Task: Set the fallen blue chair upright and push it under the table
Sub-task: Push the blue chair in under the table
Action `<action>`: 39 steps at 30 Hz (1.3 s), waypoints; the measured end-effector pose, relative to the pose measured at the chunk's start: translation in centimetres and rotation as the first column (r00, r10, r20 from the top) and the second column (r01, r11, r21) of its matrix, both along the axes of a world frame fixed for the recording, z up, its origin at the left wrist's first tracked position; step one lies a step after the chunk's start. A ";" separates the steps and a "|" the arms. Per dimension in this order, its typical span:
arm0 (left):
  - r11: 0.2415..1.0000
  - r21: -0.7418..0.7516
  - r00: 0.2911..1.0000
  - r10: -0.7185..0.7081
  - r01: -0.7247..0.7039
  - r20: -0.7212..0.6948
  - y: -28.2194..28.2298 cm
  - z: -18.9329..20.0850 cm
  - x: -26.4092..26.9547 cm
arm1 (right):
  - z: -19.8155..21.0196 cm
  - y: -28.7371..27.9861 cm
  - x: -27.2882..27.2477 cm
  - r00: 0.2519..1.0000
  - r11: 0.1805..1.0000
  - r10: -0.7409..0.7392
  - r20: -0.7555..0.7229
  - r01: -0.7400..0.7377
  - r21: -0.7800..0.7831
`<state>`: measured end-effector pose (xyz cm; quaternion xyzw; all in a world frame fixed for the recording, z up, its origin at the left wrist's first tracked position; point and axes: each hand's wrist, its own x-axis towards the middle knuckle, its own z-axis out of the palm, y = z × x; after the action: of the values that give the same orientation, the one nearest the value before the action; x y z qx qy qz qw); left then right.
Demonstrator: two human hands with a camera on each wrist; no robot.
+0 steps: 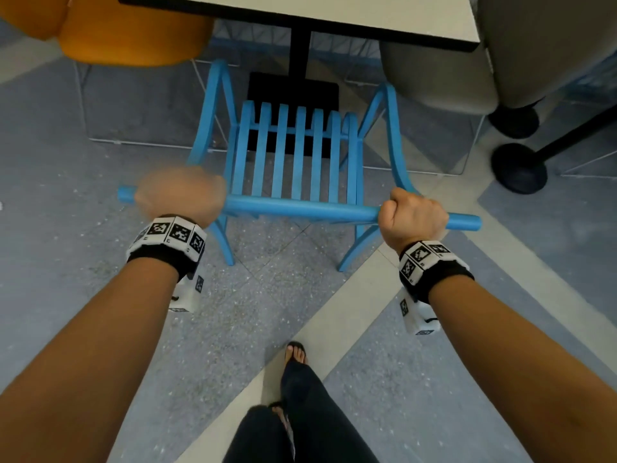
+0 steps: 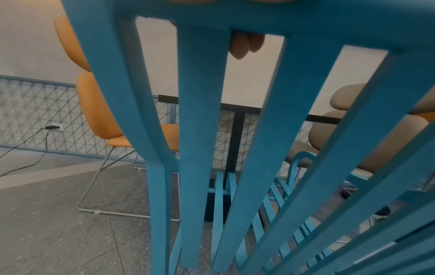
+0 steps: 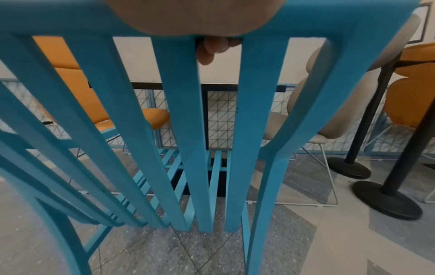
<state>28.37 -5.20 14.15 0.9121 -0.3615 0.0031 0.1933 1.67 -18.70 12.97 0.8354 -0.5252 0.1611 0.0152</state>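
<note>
One upright blue chair (image 1: 293, 155), two hands' fingers (image 2: 240, 46) clamped on its top rail (image 1: 300, 210)

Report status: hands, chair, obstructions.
Both hands, left and right, grip top rail of blue slatted wooden chair. Chair upright, facing white table. Black table base ahead.

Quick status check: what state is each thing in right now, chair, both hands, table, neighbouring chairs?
Blue chair: upright, seat not yet under the table.
Left hand: grips the chair's top rail, blurred.
Right hand: grips the top rail.
Table: standing, ahead of the chair.
Orange chair: upright.
Beige chair: upright.
</note>
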 end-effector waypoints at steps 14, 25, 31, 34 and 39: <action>0.999 0.005 0.999 -0.035 0.035 0.005 -3.8 0.1 2.3 | -0.1 -4.4 2.1 1.000 0.999 -0.019 -0.009 0.019 0.038; 0.987 0.103 0.991 -0.129 0.126 0.021 -3.7 -0.2 2.8 | 0.4 -4.9 0.5 0.999 0.997 -0.038 -0.034 0.040 0.066; 0.983 0.141 0.993 -0.118 0.118 -0.009 -3.7 0.3 2.5 | 0.2 -4.7 0.5 0.995 0.996 -0.035 -0.094 0.043 0.084; 0.972 0.198 0.991 -0.132 0.127 0.012 -3.2 0.3 2.8 | 0.1 -3.5 0.3 0.995 0.997 -0.047 -0.088 0.053 0.059; 0.964 0.237 0.991 -0.130 0.120 0.027 -3.6 0.5 3.6 | 0.3 -3.5 0.9 0.994 0.996 -0.074 -0.077 0.078 0.043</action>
<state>31.96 -8.82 14.63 0.9036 -0.4202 -0.0324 0.0763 2.56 -22.16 13.25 0.8205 -0.5592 0.1168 0.0218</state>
